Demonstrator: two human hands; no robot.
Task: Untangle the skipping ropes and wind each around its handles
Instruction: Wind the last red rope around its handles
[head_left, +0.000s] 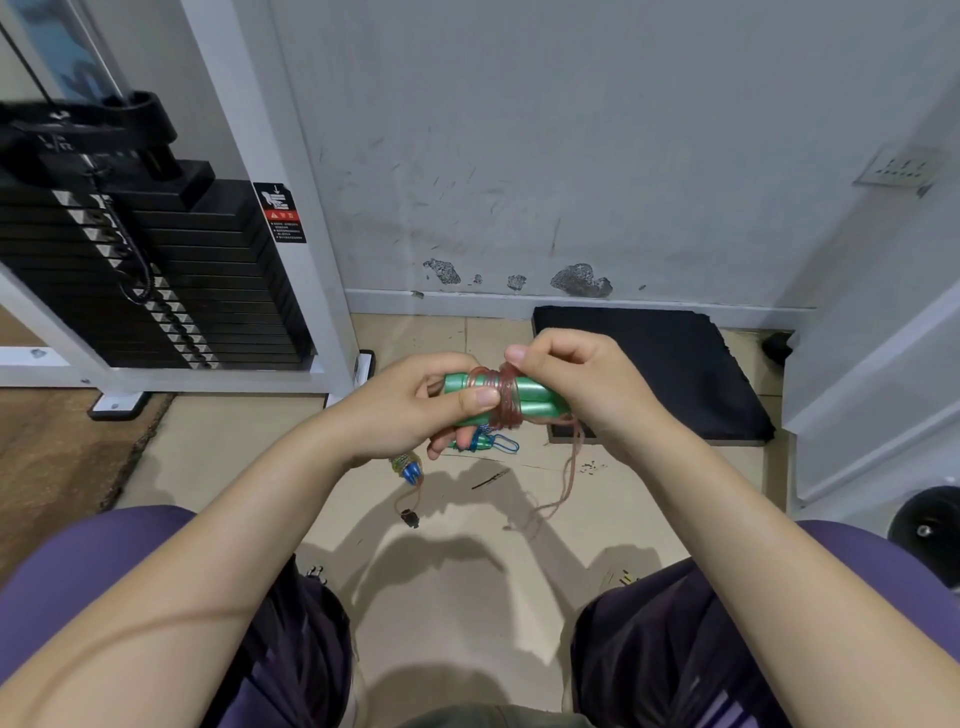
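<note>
Green handles (530, 397), rope-wrapped, sit between both hands: left (415, 402) grips them, right (582, 384) pinches the rope (506, 397).

Two green handles (524, 397), two hands (410, 405).

we see handles (524, 397) side by side, held between left hand (415, 400) and right hand (582, 384), rope (504, 397) coiled round their middle. weight stack (156, 270) far left. mat (670, 374) behind right hand, against wall (571, 130). second rope's handles (485, 442) on floor (457, 571) below hands.
</note>
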